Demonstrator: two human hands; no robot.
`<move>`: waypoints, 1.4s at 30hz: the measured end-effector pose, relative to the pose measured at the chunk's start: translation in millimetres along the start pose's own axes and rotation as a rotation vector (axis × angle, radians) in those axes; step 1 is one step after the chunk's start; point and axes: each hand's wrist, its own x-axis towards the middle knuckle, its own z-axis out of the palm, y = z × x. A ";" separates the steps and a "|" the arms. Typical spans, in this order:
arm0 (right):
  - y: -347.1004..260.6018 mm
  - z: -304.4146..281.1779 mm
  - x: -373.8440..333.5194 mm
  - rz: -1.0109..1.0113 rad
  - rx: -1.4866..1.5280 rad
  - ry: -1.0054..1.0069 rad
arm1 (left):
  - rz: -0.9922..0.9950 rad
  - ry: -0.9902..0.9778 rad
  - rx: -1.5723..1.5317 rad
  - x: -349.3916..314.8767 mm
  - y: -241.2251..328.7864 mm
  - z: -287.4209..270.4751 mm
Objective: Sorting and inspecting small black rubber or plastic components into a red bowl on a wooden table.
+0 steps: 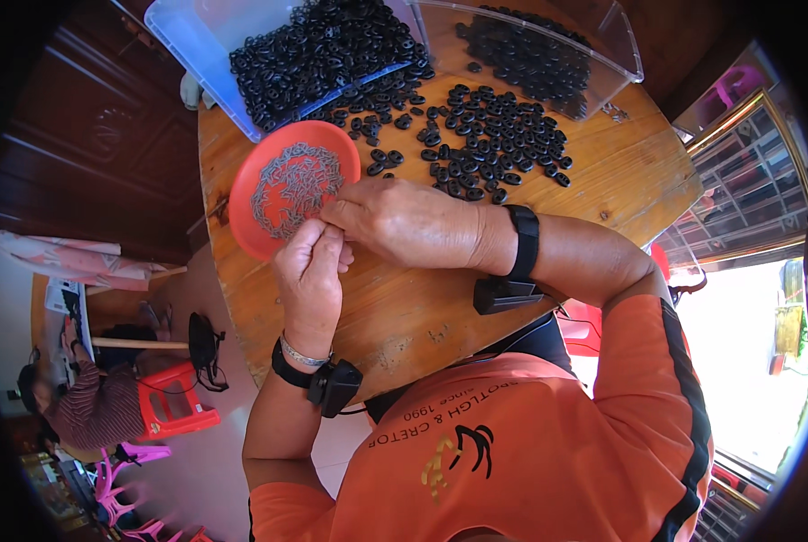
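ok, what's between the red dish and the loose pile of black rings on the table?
Head view: a few stray black rings on bare wooden table lie between the red dish and the loose pile; the right hand sits just below that gap.

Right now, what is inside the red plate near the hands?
The red plate holds a heap of small grey metal pieces, spread over most of its middle. The fingers of the right hand cover its near edge, so anything under them is hidden.
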 end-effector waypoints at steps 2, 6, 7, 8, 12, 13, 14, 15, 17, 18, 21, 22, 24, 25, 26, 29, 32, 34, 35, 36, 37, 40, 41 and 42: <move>0.9 1.8 -1.3 -0.021 -0.012 0.007 | -0.079 0.051 -0.036 -1.8 4.1 3.8; 0.3 -2.4 -3.6 -0.006 0.003 -0.018 | -0.074 0.055 -0.139 -4.5 3.7 5.0; 0.0 -4.6 -3.8 0.000 0.023 -0.033 | -0.078 0.064 -0.153 -5.9 7.7 6.9; 0.0 -5.9 -3.6 0.001 0.022 -0.033 | -0.082 0.073 -0.167 -6.9 10.0 7.9; 1.0 -7.0 -0.6 -0.013 0.033 -0.061 | -0.082 0.071 -0.160 -7.9 4.5 5.5; 0.9 -6.6 0.0 -0.017 0.051 -0.059 | -0.073 0.071 -0.171 -8.0 3.9 4.5; 1.1 -4.7 0.9 -0.017 0.052 -0.060 | -0.065 0.070 -0.182 -7.8 3.2 3.2; 1.5 -1.8 1.8 -0.006 0.154 0.025 | -0.066 0.072 -0.182 -7.4 2.4 2.0; 3.3 4.6 4.1 0.001 0.262 0.107 | 0.017 0.066 -0.132 -6.4 0.1 -2.0; 4.8 6.9 4.4 0.009 0.267 0.100 | 0.015 0.070 -0.131 -6.1 -1.9 -4.4; 5.3 10.3 3.9 -0.008 0.166 0.081 | -0.081 0.023 -0.228 -5.0 -6.1 -10.9; 5.6 11.7 3.6 -0.029 0.057 0.070 | -0.158 0.006 -0.337 -4.3 -5.0 -11.3; 6.6 16.8 3.8 -0.035 0.047 0.069 | -0.235 -0.010 -0.446 -3.3 -3.2 -12.0; 6.5 19.3 4.8 -0.042 0.035 0.070 | -0.241 -0.024 -0.488 -3.1 -2.1 -12.8; 5.5 22.1 6.3 -0.044 0.038 0.069 | -0.247 -0.039 -0.530 -2.8 -2.1 -14.1; 2.5 29.5 10.5 0.012 0.191 0.108 | -0.245 -0.002 -0.548 -1.5 -8.6 -22.2; 3.1 33.0 11.1 0.072 0.340 0.091 | -0.166 -0.052 -0.480 -2.1 -14.2 -29.8; 0.8 31.0 11.0 0.102 0.366 0.088 | -0.170 -0.042 -0.460 -3.4 -11.4 -29.1; -0.7 29.3 11.8 0.102 0.367 0.086 | -0.173 -0.034 -0.439 -4.1 -10.5 -28.4; -2.3 27.0 13.0 0.084 0.315 0.052 | -0.174 -0.032 -0.439 -4.5 -11.1 -28.0; -3.6 25.5 13.8 0.065 0.263 0.019 | -0.187 -0.023 -0.450 -4.5 -11.8 -27.8; -7.8 24.9 12.1 0.040 0.092 -0.013 | -0.206 -0.013 -0.484 -5.2 -13.0 -26.7; -7.4 25.5 11.9 0.040 0.093 -0.013 | -0.213 -0.012 -0.508 -5.7 -13.3 -26.1; -6.8 26.4 11.9 0.026 0.068 -0.016 | -0.213 -0.012 -0.507 -6.4 -13.9 -25.3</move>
